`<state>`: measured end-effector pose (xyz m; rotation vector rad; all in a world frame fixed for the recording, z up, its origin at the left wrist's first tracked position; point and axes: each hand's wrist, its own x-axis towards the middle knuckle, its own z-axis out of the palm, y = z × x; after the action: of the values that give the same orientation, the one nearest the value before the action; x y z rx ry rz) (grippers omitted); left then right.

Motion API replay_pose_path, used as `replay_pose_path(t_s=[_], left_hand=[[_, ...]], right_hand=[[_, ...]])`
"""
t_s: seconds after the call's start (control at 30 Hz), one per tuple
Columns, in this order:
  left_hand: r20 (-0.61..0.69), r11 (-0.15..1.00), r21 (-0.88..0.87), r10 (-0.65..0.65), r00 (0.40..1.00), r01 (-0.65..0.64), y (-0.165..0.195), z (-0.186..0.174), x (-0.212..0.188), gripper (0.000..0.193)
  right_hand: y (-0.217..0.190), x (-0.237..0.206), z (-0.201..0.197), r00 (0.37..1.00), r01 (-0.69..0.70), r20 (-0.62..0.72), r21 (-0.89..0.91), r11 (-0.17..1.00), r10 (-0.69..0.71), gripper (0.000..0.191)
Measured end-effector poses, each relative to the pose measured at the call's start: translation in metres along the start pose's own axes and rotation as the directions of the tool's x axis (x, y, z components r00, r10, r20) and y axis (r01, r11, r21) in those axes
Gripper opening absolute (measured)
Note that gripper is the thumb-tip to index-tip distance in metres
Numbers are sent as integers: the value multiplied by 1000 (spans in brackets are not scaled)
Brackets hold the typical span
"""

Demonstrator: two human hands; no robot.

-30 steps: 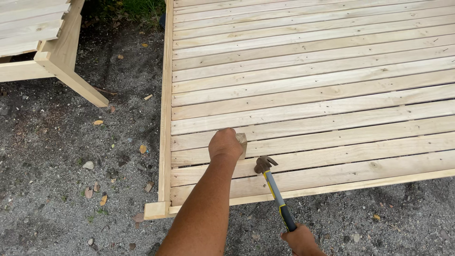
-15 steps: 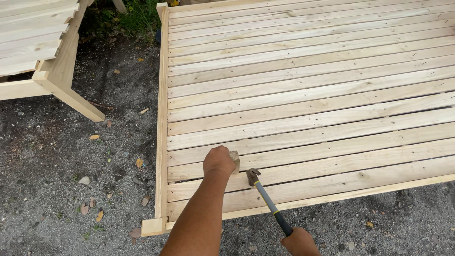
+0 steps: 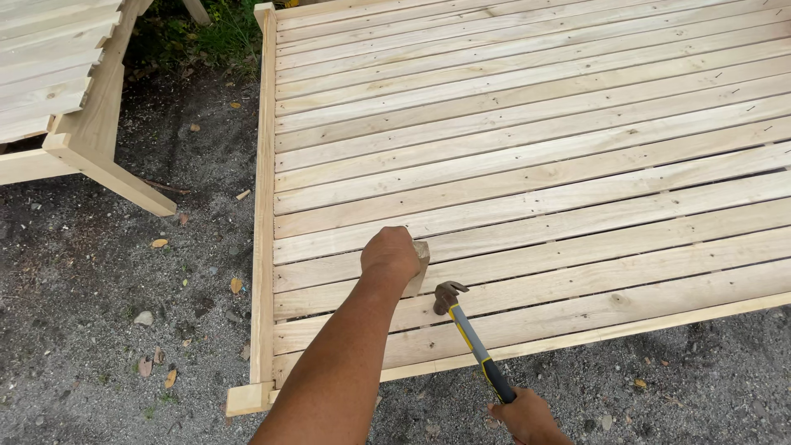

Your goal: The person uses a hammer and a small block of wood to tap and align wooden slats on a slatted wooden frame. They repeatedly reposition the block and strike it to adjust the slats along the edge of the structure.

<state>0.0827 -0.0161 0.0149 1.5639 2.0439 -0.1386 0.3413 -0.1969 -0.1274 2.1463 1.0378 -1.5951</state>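
The left hand (image 3: 390,254) is clenched on a small wooden block (image 3: 418,265) pressed upright between slats near the front left corner of the slatted wooden panel (image 3: 527,165), steadying it while the right hand (image 3: 527,416) grasps the hammer (image 3: 470,334), whose head hovers just right of the block.

The left arm is stretched forward from the lower centre of the frame, its left hand (image 3: 390,254) closed in a fist. The right hand (image 3: 527,416) is clenched at the bottom edge.
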Motion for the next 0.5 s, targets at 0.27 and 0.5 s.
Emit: replay_pose_path(t_s=[0.27,0.5], left_hand=[[-27,984,-125,124,992,-126,76,24,-10,31],[-24,977,-40,206,978,-207,140,44,3,25]], right_hand=[[61,31,-25,922,-125,-351,122,985,161,61],[80,20,-83,906,87,-396,517,852,148,37]])
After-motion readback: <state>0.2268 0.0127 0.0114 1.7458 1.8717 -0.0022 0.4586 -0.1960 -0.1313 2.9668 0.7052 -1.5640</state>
